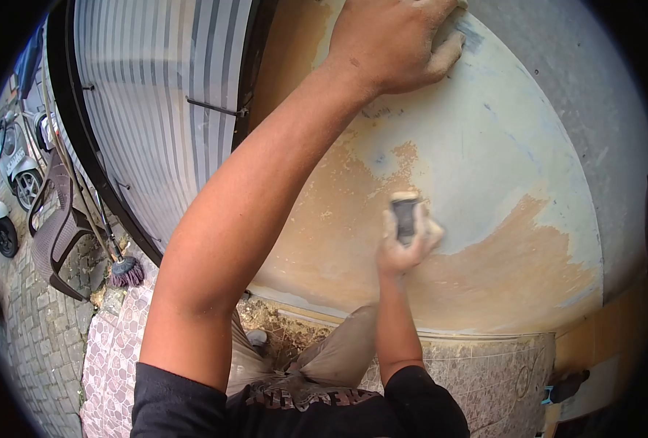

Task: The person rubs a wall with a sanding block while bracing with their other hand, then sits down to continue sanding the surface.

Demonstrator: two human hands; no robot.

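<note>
A large wall surface [484,175] fills the middle, with pale filler over patchy orange-tan paint. My right hand [409,237] grips a dark block with a pale edge [405,217] and holds it against the patchy area; both are slightly blurred. High up, my left hand [400,44] reaches across to the upper part of the surface. Its thumb and fingers are bent near a grey-blue smear [470,35], and the fingertips are partly hidden, so whatever they hold cannot be made out.
Left of the wall is a ribbed translucent panel [148,87] in a dark frame. Beyond it stand a brown woven chair [61,223], a purple mop [127,271] and parked scooters [17,164]. Patterned tiles [116,343] lie below.
</note>
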